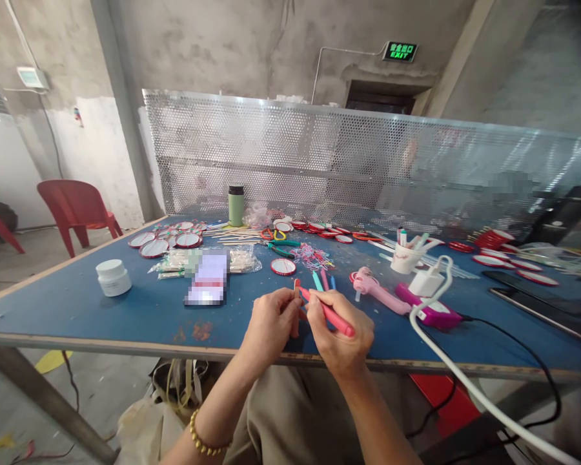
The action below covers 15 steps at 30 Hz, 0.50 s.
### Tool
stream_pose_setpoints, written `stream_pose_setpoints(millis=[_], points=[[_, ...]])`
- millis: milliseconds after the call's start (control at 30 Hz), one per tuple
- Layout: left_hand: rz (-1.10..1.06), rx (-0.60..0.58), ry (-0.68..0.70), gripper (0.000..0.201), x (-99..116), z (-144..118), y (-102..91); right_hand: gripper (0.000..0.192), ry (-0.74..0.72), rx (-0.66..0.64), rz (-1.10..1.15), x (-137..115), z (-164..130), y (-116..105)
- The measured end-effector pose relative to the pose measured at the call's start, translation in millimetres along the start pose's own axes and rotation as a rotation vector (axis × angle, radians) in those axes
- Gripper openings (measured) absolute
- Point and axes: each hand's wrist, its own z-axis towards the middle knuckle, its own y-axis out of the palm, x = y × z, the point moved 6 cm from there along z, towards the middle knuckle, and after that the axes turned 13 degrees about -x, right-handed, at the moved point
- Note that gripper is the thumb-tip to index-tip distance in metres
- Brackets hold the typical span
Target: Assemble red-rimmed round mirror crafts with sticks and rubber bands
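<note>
Near the front edge of the blue table, my left hand (270,321) pinches a small orange-brown stick (297,284) that pokes up above the fingers; its lower part is hidden. My right hand (343,339) grips a pink-red marker pen (339,320), its tip end close to the stick. Whether pen and stick touch, I cannot tell. Just beyond my hands lie a teal, a pink and a blue pen (333,283). A round red-rimmed disc (283,266) and a pile of thin coloured strips (314,256) are farther back.
At left are a white jar (113,279) and a phone (207,278). Behind them lie bagged sticks (242,259), pliers (281,248) and a green bottle (235,208). To the right are a pen cup (405,259), pink handheld device (380,294), charger (426,282), cables and dark phone (545,313).
</note>
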Motion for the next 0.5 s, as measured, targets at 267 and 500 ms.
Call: stream_pose_setpoints(millis=[267,500], points=[[0.021,-0.001,0.008,0.033,1.1,-1.2,0.0,0.011,0.003,0.024,-0.010,0.1,0.3,-0.3],[0.018,0.000,0.007,0.033,1.2,-0.6,0.1,0.011,0.009,0.020,-0.025,1.0,-0.2,-0.5]])
